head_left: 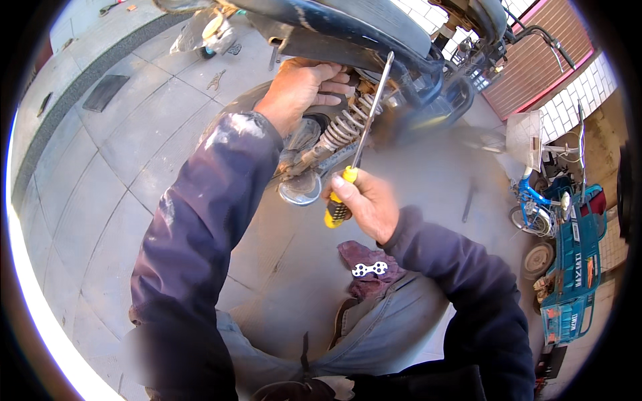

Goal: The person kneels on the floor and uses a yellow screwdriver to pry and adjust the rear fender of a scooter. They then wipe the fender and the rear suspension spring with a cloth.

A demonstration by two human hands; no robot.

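My right hand (pixel 370 206) grips a screwdriver by its yellow and black handle (pixel 340 203). The long metal shaft (pixel 372 110) slants up to the right, and its tip stands in front of the dark bodywork (pixel 348 27) of a motorcycle. Beneath the lower edge of that bodywork, my left hand (pixel 304 92) reaches in above the rear shock absorber. Its fingers are stretched out and slightly apart; the tips nearest the panel are partly hidden. The rusty coil spring (pixel 348 127) of the shock absorber lies just below these fingers, behind the screwdriver.
A flat multi-hole spanner (pixel 370 269) rests on a dark red cloth (pixel 374 252) by my knee. Pliers (pixel 215 79) and a dark flat piece (pixel 105 92) lie on the tiles. A raised stone edge (pixel 60 100) curves at left; a teal cargo tricycle (pixel 572 267) stands at right.
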